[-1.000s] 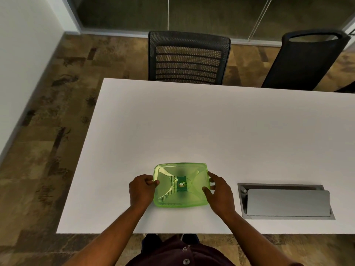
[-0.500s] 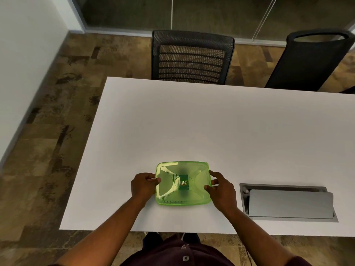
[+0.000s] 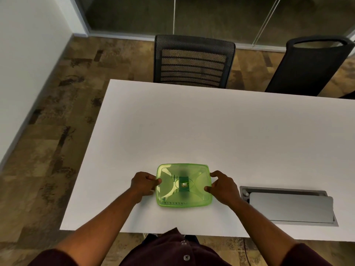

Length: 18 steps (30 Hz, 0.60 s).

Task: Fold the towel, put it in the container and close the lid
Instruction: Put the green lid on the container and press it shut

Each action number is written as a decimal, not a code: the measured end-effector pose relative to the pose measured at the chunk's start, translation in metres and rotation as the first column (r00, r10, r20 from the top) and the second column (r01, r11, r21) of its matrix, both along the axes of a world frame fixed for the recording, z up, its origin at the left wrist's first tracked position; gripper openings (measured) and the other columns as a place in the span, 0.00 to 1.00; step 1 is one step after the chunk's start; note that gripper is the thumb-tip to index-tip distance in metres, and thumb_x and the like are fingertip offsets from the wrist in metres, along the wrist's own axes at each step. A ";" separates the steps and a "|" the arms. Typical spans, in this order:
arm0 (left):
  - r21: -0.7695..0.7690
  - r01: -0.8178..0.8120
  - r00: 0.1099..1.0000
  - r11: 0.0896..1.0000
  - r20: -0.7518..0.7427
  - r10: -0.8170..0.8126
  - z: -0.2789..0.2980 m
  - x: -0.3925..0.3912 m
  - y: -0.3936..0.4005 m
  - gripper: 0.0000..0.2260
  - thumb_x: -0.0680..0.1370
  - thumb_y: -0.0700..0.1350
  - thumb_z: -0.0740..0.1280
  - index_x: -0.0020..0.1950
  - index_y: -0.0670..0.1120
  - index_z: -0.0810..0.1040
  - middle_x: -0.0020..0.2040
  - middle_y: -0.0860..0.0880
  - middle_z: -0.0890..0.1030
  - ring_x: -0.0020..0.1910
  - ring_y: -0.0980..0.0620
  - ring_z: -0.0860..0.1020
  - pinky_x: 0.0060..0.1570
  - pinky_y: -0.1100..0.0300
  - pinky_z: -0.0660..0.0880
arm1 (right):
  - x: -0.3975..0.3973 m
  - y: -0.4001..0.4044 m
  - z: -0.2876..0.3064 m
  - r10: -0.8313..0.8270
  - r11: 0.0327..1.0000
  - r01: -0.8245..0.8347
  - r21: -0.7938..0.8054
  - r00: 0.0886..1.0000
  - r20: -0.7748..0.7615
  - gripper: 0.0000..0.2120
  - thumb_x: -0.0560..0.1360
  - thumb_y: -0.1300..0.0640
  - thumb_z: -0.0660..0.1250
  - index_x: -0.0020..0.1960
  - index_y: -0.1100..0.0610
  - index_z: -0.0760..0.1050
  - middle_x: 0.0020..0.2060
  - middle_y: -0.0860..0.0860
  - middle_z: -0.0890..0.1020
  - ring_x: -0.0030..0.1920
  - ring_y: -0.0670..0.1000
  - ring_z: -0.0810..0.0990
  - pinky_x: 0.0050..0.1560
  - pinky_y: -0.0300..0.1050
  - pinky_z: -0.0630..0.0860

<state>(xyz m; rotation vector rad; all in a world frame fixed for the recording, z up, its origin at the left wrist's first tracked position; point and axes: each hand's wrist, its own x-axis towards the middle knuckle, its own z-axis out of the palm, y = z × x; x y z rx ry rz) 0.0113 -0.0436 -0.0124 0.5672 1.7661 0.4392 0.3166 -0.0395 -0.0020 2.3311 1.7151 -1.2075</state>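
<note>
A translucent green container (image 3: pixel 169 196) stands on the white table (image 3: pixel 211 131) near its front edge, with its green lid (image 3: pixel 199 173) on top and a small dark label in the lid's middle. A dark shape shows faintly through the lid; I cannot tell what it is. My left hand (image 3: pixel 144 184) grips the container's left edge, thumb on the lid. My right hand (image 3: pixel 223 187) holds the right edge, thumb and fingers on the rim.
A grey cable hatch (image 3: pixel 290 206) is set into the table to the right of the container. Two black chairs, one mesh-backed (image 3: pixel 194 62) and one solid (image 3: pixel 311 66), stand at the far side. The table's left edge and front edge are close.
Both hands stay on the container's sides; the thumbs have shifted slightly on the lid. The container sits in the same place.
</note>
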 end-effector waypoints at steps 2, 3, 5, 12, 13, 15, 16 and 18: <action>-0.045 0.054 0.998 0.997 0.037 -0.053 0.000 -0.003 0.007 0.12 0.70 0.44 0.79 0.48 0.44 0.80 0.45 0.44 0.84 0.42 0.47 0.81 0.40 0.55 0.78 | 0.002 0.011 0.001 0.007 0.998 -0.008 -0.062 1.000 -0.025 0.31 0.67 0.47 0.79 0.66 0.49 0.74 0.47 0.47 0.85 0.52 0.50 0.82 0.50 0.44 0.74; -0.047 0.055 0.998 0.997 0.044 -0.053 0.000 -0.002 0.011 0.13 0.71 0.45 0.79 0.51 0.45 0.80 0.47 0.45 0.83 0.44 0.47 0.81 0.41 0.55 0.76 | 0.001 0.017 0.001 -0.019 0.996 0.014 -0.088 0.998 -0.060 0.32 0.67 0.47 0.80 0.67 0.50 0.73 0.50 0.48 0.85 0.55 0.51 0.82 0.52 0.44 0.74; 0.015 -0.021 1.000 1.000 0.021 0.021 -0.002 0.005 0.020 0.15 0.72 0.49 0.77 0.55 0.46 0.78 0.52 0.45 0.83 0.49 0.44 0.81 0.45 0.54 0.75 | -0.001 0.027 0.001 -0.129 0.988 0.115 -0.104 0.981 -0.144 0.32 0.69 0.43 0.78 0.68 0.52 0.73 0.54 0.51 0.85 0.60 0.53 0.81 0.58 0.45 0.75; 0.133 -0.173 0.964 0.976 -0.181 0.196 -0.012 0.050 0.027 0.20 0.82 0.56 0.60 0.46 0.40 0.77 0.47 0.39 0.81 0.55 0.34 0.79 0.60 0.43 0.75 | -0.021 0.029 -0.014 -0.499 0.859 0.501 -0.107 0.771 -0.395 0.19 0.79 0.44 0.67 0.39 0.58 0.75 0.37 0.56 0.76 0.41 0.56 0.76 0.49 0.53 0.78; 0.130 -0.173 0.958 0.976 -0.208 0.197 -0.014 0.053 0.027 0.21 0.83 0.56 0.59 0.54 0.37 0.76 0.54 0.37 0.81 0.58 0.34 0.78 0.62 0.43 0.74 | -0.025 0.026 -0.017 -0.523 0.840 0.533 -0.100 0.748 -0.409 0.18 0.80 0.44 0.67 0.40 0.58 0.75 0.37 0.56 0.75 0.40 0.54 0.74 0.46 0.51 0.74; 0.141 -0.157 0.951 0.977 -0.247 0.189 -0.016 0.058 0.028 0.23 0.84 0.55 0.57 0.60 0.35 0.73 0.59 0.35 0.79 0.61 0.33 0.76 0.62 0.44 0.73 | -0.031 0.024 -0.022 -0.568 0.796 0.600 -0.077 0.697 -0.438 0.16 0.81 0.46 0.66 0.45 0.59 0.77 0.39 0.54 0.77 0.40 0.52 0.74 0.46 0.48 0.72; 0.157 -0.151 0.949 0.976 -0.254 0.188 -0.018 0.060 0.028 0.23 0.84 0.55 0.56 0.60 0.35 0.72 0.59 0.35 0.79 0.61 0.33 0.76 0.61 0.44 0.73 | -0.034 0.023 -0.023 -0.586 0.774 0.630 -0.068 0.671 -0.455 0.15 0.81 0.47 0.66 0.46 0.59 0.76 0.39 0.52 0.77 0.40 0.51 0.74 0.46 0.47 0.72; 0.189 -0.160 0.947 0.969 -0.246 0.204 -0.024 0.061 0.025 0.22 0.84 0.55 0.55 0.58 0.36 0.72 0.58 0.35 0.79 0.59 0.33 0.77 0.59 0.45 0.73 | -0.038 0.021 -0.026 -0.612 0.741 0.668 -0.077 0.622 -0.488 0.11 0.82 0.51 0.66 0.44 0.57 0.73 0.39 0.49 0.75 0.39 0.48 0.73 0.45 0.44 0.71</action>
